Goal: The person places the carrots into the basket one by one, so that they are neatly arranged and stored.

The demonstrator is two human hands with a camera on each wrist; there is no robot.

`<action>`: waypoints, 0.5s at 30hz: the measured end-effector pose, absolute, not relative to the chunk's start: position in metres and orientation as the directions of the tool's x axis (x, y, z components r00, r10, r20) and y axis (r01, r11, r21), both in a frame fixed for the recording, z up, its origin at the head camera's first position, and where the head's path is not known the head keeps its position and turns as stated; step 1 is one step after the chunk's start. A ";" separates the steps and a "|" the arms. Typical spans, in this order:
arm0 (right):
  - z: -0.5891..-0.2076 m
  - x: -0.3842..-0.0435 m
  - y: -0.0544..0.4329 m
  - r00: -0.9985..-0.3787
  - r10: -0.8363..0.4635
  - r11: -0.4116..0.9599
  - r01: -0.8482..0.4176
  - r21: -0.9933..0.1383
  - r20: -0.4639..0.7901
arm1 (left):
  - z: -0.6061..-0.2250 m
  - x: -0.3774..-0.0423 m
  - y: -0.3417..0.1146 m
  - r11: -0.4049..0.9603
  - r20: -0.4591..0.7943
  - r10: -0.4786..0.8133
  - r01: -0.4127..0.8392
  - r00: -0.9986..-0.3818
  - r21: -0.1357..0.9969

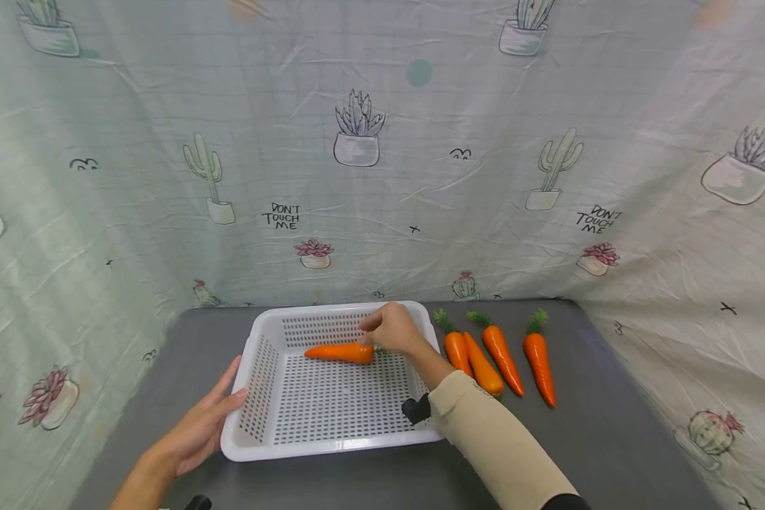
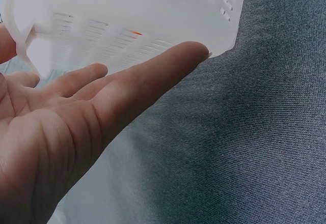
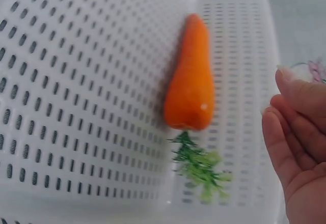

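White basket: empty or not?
The white basket is not empty: one orange carrot lies inside, visible in the head and right wrist views.

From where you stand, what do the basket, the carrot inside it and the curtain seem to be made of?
Basket: likely white plastic, smooth and faintly shiny, with even slots.
Carrot: perhaps plastic or coated foam, glossy, going by its smooth skin and bright highlight.
Curtain: thin printed cloth or plastic sheet; wrinkles and sheen fit either.
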State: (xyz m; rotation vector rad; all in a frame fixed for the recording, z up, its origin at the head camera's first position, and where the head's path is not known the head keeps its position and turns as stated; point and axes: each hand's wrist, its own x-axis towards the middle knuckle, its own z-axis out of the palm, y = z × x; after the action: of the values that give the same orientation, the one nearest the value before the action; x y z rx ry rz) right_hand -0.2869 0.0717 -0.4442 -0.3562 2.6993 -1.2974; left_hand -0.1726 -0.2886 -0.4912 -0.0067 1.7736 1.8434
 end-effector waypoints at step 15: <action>-0.414 -0.264 0.123 -0.987 -0.151 0.431 -0.022 -0.902 -0.048 | -0.488 -0.172 -0.289 0.043 -0.379 0.401 -0.396 -0.834 0.917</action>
State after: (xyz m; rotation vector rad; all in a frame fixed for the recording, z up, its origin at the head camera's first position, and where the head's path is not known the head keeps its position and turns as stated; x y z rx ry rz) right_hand -0.2638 0.1228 -0.4145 -0.1557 2.5526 -1.6070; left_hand -0.1720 -0.2890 -0.4879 0.0056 1.7682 1.8473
